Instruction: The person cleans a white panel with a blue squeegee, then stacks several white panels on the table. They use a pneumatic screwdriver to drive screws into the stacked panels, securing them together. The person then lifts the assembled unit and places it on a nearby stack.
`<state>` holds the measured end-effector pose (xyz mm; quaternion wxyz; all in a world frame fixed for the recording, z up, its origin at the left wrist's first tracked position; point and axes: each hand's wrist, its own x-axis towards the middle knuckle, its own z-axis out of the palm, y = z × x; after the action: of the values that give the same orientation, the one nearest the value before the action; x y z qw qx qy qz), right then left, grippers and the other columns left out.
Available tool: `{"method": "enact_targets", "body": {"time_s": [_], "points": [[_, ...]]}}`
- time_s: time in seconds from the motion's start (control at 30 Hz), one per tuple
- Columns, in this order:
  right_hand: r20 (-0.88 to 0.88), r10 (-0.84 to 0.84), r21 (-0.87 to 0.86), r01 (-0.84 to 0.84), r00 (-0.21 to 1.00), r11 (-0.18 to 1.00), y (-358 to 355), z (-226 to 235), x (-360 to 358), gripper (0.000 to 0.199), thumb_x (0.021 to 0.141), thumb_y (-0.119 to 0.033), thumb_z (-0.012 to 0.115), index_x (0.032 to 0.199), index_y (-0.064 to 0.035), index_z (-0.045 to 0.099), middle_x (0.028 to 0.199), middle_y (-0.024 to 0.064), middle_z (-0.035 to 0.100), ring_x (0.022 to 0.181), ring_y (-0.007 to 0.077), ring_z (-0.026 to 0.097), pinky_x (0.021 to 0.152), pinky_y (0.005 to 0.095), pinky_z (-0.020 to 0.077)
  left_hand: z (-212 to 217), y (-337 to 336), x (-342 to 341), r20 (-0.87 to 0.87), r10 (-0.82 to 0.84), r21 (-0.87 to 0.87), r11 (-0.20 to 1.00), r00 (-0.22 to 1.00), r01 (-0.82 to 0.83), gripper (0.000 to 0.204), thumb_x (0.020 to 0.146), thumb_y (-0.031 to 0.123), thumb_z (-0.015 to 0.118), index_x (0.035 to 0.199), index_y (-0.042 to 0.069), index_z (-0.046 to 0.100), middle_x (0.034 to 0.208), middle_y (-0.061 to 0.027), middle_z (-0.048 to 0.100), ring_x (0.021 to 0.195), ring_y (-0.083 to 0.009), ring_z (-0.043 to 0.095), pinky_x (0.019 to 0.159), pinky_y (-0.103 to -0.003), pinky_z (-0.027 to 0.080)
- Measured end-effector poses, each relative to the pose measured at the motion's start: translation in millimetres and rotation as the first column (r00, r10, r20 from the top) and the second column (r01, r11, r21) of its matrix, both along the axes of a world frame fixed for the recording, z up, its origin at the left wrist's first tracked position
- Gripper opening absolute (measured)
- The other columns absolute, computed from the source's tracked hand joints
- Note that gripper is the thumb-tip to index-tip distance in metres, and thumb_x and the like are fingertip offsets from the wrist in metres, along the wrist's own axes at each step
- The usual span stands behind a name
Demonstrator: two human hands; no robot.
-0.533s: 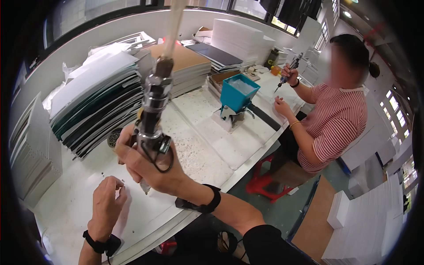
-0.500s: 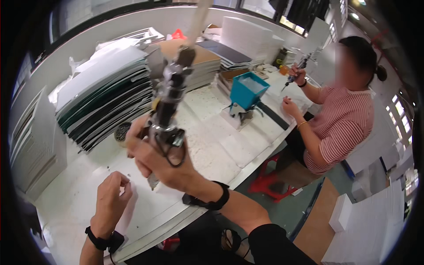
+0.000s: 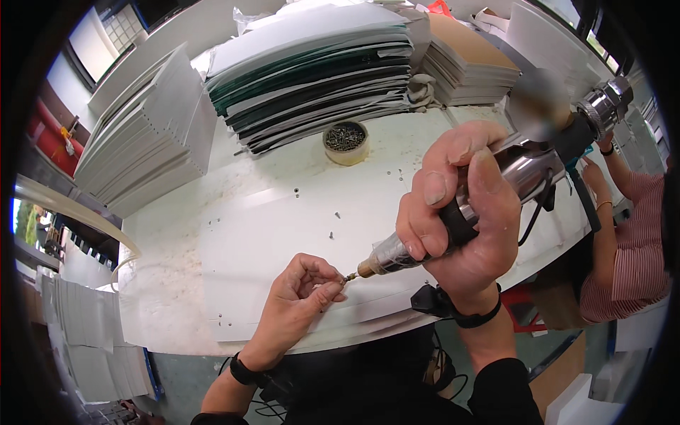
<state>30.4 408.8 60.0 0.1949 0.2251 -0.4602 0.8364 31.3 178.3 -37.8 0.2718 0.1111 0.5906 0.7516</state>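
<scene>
My right hand (image 3: 460, 212) grips a silver powered screwdriver (image 3: 510, 177), tilted down to the left with its brass tip (image 3: 363, 269) near the front of a white panel (image 3: 283, 234). My left hand (image 3: 301, 290) rests on that panel and pinches a small screw (image 3: 346, 278) against the driver's tip. A few loose screws (image 3: 331, 234) lie on the panel further back. A round tape-ring tub of screws (image 3: 345, 140) stands behind them.
Stacks of white, green and black sheets (image 3: 319, 64) and brown boards (image 3: 467, 60) fill the back of the table. White panels (image 3: 134, 149) lean at left. A person in a striped shirt (image 3: 630, 234) sits at right.
The screwdriver has swung from upright and raised down to the panel at front. My left hand has closed on a screw and meets the tip. The view has tilted down toward the table.
</scene>
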Motion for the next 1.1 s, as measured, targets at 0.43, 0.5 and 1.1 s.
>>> {"method": "enact_targets", "body": {"time_s": [0.43,0.5,1.1], "points": [[-0.018,0.072,-0.094,-0.074,0.997,0.993,12.9,-12.5,-8.1,0.024,0.112,-0.029,0.040,0.114,-0.0061,0.046,0.090,0.0078,0.055,0.043,0.0115,0.042,0.041,0.0298,0.0427,-6.3,6.6,-4.1,0.122,-0.005,0.079,0.997,0.993,-0.005,0.017,0.101,0.006,0.066,0.114,0.006,0.054,0.109,-0.0061,0.063,0.104,-0.0137,0.064,0.095,-0.035,0.060],[-0.019,0.075,-0.092,-0.076,0.997,0.993,12.5,-11.9,-8.8,0.024,0.112,-0.029,0.040,0.113,-0.0057,0.046,0.089,0.0080,0.055,0.043,0.0116,0.042,0.040,0.0298,0.0430,-5.8,6.5,-3.7,0.109,-0.001,0.063,0.998,0.994,-0.006,0.017,0.102,0.006,0.066,0.114,0.005,0.054,0.109,-0.0059,0.063,0.103,-0.0135,0.064,0.094,-0.035,0.060],[-0.029,0.090,-0.072,-0.092,0.996,0.993,14.0,-14.9,-12.3,0.023,0.112,-0.029,0.040,0.112,-0.0067,0.046,0.088,0.0078,0.055,0.042,0.0111,0.041,0.040,0.0288,0.0425,-5.0,7.1,-3.0,0.102,-0.013,0.044,0.999,0.995,0.009,0.014,0.102,0.005,0.064,0.113,0.004,0.055,0.109,-0.0076,0.065,0.102,-0.0151,0.066,0.092,-0.033,0.060]]}}
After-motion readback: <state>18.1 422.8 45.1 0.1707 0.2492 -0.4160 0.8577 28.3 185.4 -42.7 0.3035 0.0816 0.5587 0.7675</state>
